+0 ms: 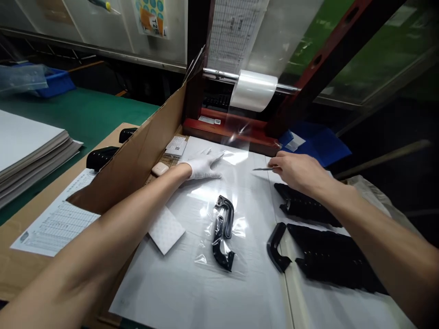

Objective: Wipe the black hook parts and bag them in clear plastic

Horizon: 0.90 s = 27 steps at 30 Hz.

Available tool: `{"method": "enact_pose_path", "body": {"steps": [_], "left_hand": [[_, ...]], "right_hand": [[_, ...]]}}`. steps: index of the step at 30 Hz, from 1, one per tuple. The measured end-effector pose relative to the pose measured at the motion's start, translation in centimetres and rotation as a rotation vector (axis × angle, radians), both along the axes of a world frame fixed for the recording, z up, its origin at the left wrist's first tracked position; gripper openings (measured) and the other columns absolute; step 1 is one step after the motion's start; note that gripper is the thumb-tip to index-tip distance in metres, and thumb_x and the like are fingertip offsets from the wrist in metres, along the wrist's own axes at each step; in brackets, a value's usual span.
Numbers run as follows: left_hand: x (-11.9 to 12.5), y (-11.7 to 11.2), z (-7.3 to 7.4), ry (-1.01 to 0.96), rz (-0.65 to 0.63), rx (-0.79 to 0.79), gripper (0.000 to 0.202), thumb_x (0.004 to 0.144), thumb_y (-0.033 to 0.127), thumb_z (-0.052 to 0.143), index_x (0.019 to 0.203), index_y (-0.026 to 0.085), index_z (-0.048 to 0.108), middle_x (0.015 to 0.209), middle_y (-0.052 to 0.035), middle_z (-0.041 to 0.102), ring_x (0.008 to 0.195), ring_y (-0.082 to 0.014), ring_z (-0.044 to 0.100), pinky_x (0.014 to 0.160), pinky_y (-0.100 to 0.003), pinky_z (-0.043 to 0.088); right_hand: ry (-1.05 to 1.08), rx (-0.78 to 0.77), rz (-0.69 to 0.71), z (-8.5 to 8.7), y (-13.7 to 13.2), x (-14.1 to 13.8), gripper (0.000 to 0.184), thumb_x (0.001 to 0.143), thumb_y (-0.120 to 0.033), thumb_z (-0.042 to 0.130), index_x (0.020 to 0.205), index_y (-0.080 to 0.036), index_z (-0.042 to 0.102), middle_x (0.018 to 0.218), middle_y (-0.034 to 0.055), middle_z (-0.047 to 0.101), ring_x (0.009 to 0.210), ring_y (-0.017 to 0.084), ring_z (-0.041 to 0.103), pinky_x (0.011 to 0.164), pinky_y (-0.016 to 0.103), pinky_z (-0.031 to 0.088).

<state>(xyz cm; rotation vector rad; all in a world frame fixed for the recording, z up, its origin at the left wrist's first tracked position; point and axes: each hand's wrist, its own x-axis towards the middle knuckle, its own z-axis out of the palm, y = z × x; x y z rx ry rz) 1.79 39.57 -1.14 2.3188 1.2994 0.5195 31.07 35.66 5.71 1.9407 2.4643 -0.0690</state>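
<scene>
My left hand point(202, 165), in a white glove, lies flat with fingers spread on clear plastic film point(236, 132) over the white sheet. My right hand point(297, 168) is bare and closed around a thin pointed metal blade point(262, 169); its tip points left, and its handle is hidden in my fingers. Nearer to me, two black curved parts point(227, 228) lie inside the clear film. A single black curved part point(277, 249) rests to their right. Rows of similar black parts point(332, 253) sit below my right forearm, partly covered by it.
A film roll point(255, 90) hangs on a metal rod in a dark red frame point(226, 132). An upright cardboard flap point(137, 155) stands left of my left arm. Beyond it lie printed paper point(56, 228) and a stack of white sheets point(30, 146). A white pad point(167, 232) lies beside my left forearm.
</scene>
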Motion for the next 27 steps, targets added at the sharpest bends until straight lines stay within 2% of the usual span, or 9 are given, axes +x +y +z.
{"method": "enact_pose_path", "body": {"steps": [3,6,9,13,16,20,23,25,27], "left_hand": [[0.4,-0.8,1.3,-0.040,0.028,0.041,0.040,0.096,0.042,0.063,0.126,0.016,0.062,0.135,-0.0115,0.061,0.121,-0.0283,0.060,0.105,-0.054,0.046],[0.2,-1.7,2.5,-0.060,0.059,0.057,0.039,0.096,0.038,0.063,0.128,0.016,0.060,0.134,-0.0115,0.060,0.117,-0.0274,0.062,0.100,-0.052,0.051],[-0.7,-2.7,3.1,-0.076,0.068,0.031,0.037,0.096,0.036,0.063,0.128,0.017,0.060,0.131,-0.0107,0.061,0.112,-0.0265,0.063,0.094,-0.049,0.055],[-1.6,-3.8,3.4,-0.118,0.064,-0.031,0.036,0.097,0.035,0.063,0.128,0.017,0.060,0.129,-0.0107,0.062,0.108,-0.0247,0.065,0.091,-0.046,0.056],[-1.3,-4.8,3.7,-0.159,0.054,-0.065,0.037,0.097,0.035,0.062,0.128,0.016,0.060,0.129,-0.0105,0.062,0.108,-0.0247,0.065,0.091,-0.046,0.057],[-0.4,-7.4,4.3,-0.176,-0.011,-0.099,0.037,0.096,0.037,0.064,0.125,0.015,0.061,0.126,-0.0086,0.063,0.107,-0.0269,0.065,0.089,-0.045,0.057],[-0.4,-10.6,4.6,-0.151,-0.084,-0.114,0.035,0.096,0.037,0.063,0.123,0.015,0.062,0.122,-0.0084,0.065,0.103,-0.0250,0.066,0.086,-0.043,0.058],[-0.7,-13.0,4.7,-0.123,-0.131,-0.112,0.032,0.097,0.037,0.062,0.121,0.015,0.063,0.119,-0.0081,0.066,0.099,-0.0229,0.067,0.084,-0.041,0.059],[-1.2,-15.6,4.7,-0.090,-0.174,-0.097,0.029,0.098,0.037,0.061,0.115,0.016,0.065,0.114,-0.0075,0.068,0.095,-0.0206,0.068,0.083,-0.039,0.059]], "right_hand": [[0.075,-0.015,-0.076,-1.4,-0.9,-1.2,0.022,0.094,-0.022,0.063,0.116,-0.019,0.067,0.116,0.0062,0.066,0.094,0.019,0.063,0.087,0.039,0.052],[0.183,0.008,-0.143,-3.9,-1.5,-4.1,0.024,0.097,-0.037,0.062,0.111,-0.017,0.067,0.126,0.0085,0.063,0.112,0.024,0.061,0.096,0.046,0.050],[0.298,0.047,-0.121,-5.2,-2.5,-6.4,0.025,0.093,-0.039,0.067,0.101,-0.015,0.068,0.134,0.0097,0.058,0.130,0.029,0.049,0.109,0.055,0.039],[0.504,0.040,0.020,-5.0,-4.6,-6.8,0.018,0.092,-0.034,0.068,0.090,-0.016,0.068,0.124,0.0060,0.064,0.127,0.026,0.052,0.111,0.052,0.037],[0.679,0.087,-0.033,-4.9,-6.4,-6.7,0.022,0.095,-0.037,0.064,0.089,-0.016,0.065,0.114,0.0072,0.067,0.111,0.024,0.062,0.103,0.049,0.046],[0.933,0.168,-0.080,-5.1,-9.8,-7.7,0.026,0.103,-0.041,0.043,0.115,-0.020,0.053,0.117,0.0107,0.067,0.105,0.020,0.068,0.095,0.040,0.054],[1.029,0.215,-0.048,-5.0,-13.2,-8.9,0.042,0.103,-0.037,0.044,0.141,-0.025,0.031,0.117,0.0086,0.066,0.112,0.019,0.065,0.102,0.040,0.052],[1.021,0.207,0.008,-5.0,-15.6,-9.3,0.043,0.099,-0.031,0.050,0.140,-0.028,0.038,0.114,0.0063,0.066,0.113,0.020,0.064,0.105,0.043,0.050],[0.975,0.181,0.083,-5.2,-17.7,-9.3,0.026,0.095,-0.024,0.053,0.121,-0.028,0.058,0.111,0.0056,0.066,0.110,0.023,0.064,0.101,0.044,0.052]]}}
